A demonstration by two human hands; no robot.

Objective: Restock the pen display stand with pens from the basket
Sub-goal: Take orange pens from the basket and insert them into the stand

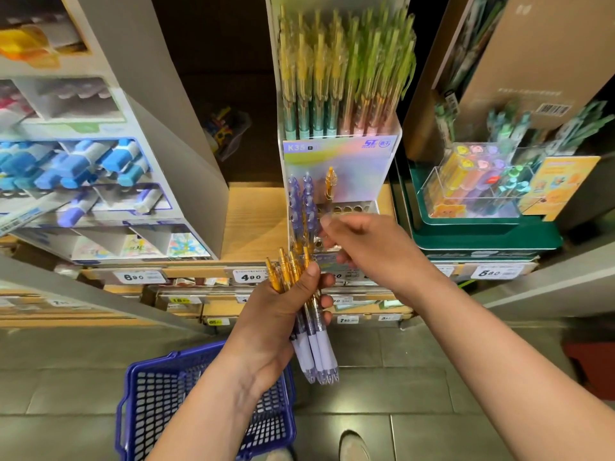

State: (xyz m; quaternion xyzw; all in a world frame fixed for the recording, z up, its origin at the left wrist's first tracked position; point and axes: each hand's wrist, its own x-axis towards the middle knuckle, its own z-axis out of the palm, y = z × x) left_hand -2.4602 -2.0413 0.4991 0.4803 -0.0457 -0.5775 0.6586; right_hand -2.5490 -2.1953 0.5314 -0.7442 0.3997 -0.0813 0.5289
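The left hand (283, 314) grips a bunch of pens (316, 347), thumb on top. The right hand (362, 244) reaches out ahead of it, fingers bent.

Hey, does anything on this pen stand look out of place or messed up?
Nothing spilled or damaged. One orange pen stands alone in the lower tier of the pen display stand, apart from the purple pens; most holes there are empty.

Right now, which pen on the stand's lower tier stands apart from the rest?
The orange-topped pen at the back of the lower tier: the purple-topped pens crowd the left side, while it stands alone beside open holes.
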